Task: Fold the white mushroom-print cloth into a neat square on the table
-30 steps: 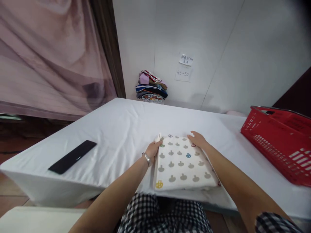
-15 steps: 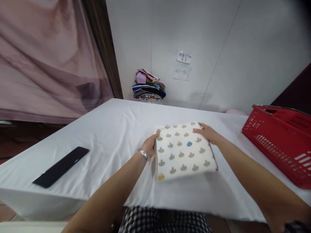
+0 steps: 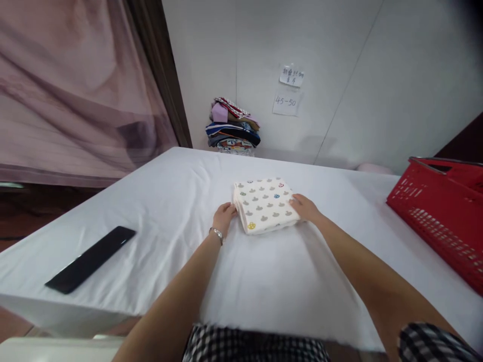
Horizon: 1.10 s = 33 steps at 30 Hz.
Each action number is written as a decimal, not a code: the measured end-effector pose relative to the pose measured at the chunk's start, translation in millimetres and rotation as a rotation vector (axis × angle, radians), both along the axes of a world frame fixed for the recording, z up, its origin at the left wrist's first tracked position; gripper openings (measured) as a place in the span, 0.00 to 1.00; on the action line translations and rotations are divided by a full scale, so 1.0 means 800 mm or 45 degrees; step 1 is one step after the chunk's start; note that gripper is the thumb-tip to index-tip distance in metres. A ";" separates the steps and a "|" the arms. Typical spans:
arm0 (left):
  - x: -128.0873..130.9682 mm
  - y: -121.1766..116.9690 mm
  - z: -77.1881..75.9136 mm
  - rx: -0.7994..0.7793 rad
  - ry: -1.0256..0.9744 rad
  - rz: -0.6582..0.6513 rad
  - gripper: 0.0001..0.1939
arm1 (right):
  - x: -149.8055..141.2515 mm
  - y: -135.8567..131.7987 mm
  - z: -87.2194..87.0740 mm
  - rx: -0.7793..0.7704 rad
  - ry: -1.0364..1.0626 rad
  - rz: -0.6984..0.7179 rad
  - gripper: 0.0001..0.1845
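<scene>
A folded white cloth [image 3: 266, 203] printed with grey mushroom shapes and a few coloured ones lies at the middle of the white-covered table [image 3: 279, 276]. Its layers show along the left and front edges. My left hand [image 3: 224, 218], with a silver band at the wrist, grips the left edge; some of its fingers are hidden beside the layers. On the opposite side, my right hand [image 3: 305, 207] holds the right edge, thumb near the top face and the other fingers partly out of sight.
A dark flat slab [image 3: 92, 259] lies on the table's left. The red perforated basket [image 3: 441, 211] stands at the right. Beyond the far edge rises a stack of folded fabrics [image 3: 234, 128], near paper notes [image 3: 286, 103] on the wall. A pink curtain [image 3: 75, 90] hangs at left.
Both hands have carried the folded cloth away from the table's front edge toward the middle. It was lifted and tilted half a second ago and now lies flat.
</scene>
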<state>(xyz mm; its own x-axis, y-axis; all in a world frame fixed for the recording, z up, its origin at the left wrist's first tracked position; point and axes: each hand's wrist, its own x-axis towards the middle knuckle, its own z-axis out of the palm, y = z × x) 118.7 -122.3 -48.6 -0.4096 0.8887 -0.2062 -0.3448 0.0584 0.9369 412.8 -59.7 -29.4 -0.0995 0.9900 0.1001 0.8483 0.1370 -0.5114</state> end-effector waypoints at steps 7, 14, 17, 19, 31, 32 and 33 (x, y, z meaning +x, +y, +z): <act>0.016 -0.050 0.008 -0.078 0.358 -0.098 0.10 | -0.009 -0.064 -0.003 0.453 0.177 0.130 0.18; 0.029 -0.076 -0.005 -0.018 0.849 -0.197 0.08 | -0.098 -0.120 0.006 0.424 0.097 0.626 0.15; 0.027 -0.070 -0.004 -0.046 0.919 -0.185 0.08 | -0.115 -0.119 0.008 0.397 0.027 0.607 0.15; 0.024 -0.059 0.002 -0.092 0.919 -0.156 0.08 | -0.119 -0.116 0.003 0.412 0.002 0.535 0.14; 0.031 0.004 0.020 -0.382 0.940 -0.166 0.12 | -0.109 -0.105 -0.030 0.508 -0.036 0.533 0.18; 0.029 0.006 0.016 -0.339 0.962 -0.136 0.11 | -0.110 -0.105 -0.029 0.514 -0.039 0.536 0.18; 0.027 0.006 0.013 -0.301 0.986 -0.099 0.10 | -0.110 -0.105 -0.027 0.516 -0.041 0.539 0.17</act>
<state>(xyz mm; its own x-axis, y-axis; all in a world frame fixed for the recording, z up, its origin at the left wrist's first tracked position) 140.5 -117.3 -37.9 -0.4518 0.8889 -0.0756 0.4090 0.2816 0.8680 324.7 -143.5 -51.4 -0.4870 0.7467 0.4531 0.6916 0.6465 -0.3222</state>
